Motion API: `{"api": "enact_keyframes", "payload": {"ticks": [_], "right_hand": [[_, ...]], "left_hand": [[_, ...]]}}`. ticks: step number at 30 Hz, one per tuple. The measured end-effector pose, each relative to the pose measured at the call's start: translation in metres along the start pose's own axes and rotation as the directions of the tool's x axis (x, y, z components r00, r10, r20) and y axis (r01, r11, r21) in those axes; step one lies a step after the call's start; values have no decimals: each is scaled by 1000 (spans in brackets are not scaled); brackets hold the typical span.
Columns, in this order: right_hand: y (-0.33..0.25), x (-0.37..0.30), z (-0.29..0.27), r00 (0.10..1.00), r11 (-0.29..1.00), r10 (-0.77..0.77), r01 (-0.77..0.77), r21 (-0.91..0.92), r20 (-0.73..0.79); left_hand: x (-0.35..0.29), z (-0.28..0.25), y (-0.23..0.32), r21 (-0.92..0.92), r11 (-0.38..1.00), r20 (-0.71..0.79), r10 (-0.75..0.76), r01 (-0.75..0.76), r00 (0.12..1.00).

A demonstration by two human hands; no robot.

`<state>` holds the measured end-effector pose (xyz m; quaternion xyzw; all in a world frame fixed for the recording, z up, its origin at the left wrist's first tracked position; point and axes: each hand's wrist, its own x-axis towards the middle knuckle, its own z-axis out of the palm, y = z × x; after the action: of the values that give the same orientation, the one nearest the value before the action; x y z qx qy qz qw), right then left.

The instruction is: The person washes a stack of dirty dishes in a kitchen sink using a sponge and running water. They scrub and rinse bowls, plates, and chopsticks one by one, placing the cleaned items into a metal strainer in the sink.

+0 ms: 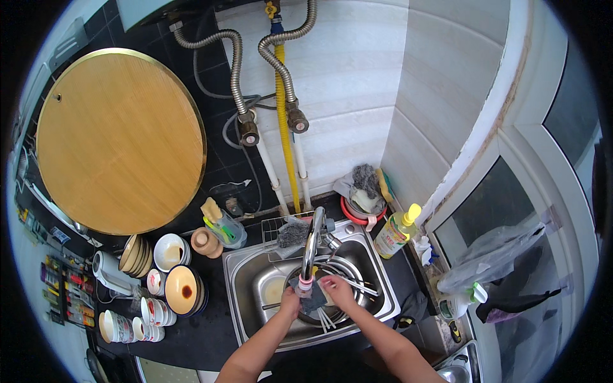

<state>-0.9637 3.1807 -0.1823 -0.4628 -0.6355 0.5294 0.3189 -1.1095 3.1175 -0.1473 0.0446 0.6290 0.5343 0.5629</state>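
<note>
Both my hands are over the steel sink [237,305], just below the faucet's spout [311,255]. My left hand [290,302] is closed on the left side of a dark grey cloth [312,301]. My right hand [339,292] has its fingers curled together at the cloth's right edge. Beneath them sits a round metal pan [355,273], partly hidden by my hands. Several pale chopsticks [326,320] stick out below the cloth, and more long thin utensils [361,286] lean across the pan to the right of my right hand.
Stacked bowls [183,290] and cups [153,313] crowd the counter on the left. A wire rack [271,231] with a scouring pad stands behind the sink. A yellow-capped soap bottle [397,235] and a red basin [350,214] are at the right. A round wooden board [121,140] leans at the back left.
</note>
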Motion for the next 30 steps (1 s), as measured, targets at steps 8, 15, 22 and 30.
{"api": "enact_keyframes", "payload": {"ticks": [8, 15, 22, 30], "right_hand": [[0, -24, 20, 997, 998, -11, 15, -58, 81], [13, -10, 15, 899, 980, 196, -190, 54, -392], [39, -5, 2, 935, 962, 254, -218, 163, -246], [-13, -25, 18, 998, 998, -54, 55, -33, 33]], "left_hand": [[4, -24, -16, 27, 999, 108, -42, 39, 993], [-6, -26, -8, 112, 993, 167, -53, 35, 984], [-9, -25, -4, 61, 996, 141, -67, 59, 988], [-1, -30, -13, 18, 1000, 181, -6, 3, 983]]}}
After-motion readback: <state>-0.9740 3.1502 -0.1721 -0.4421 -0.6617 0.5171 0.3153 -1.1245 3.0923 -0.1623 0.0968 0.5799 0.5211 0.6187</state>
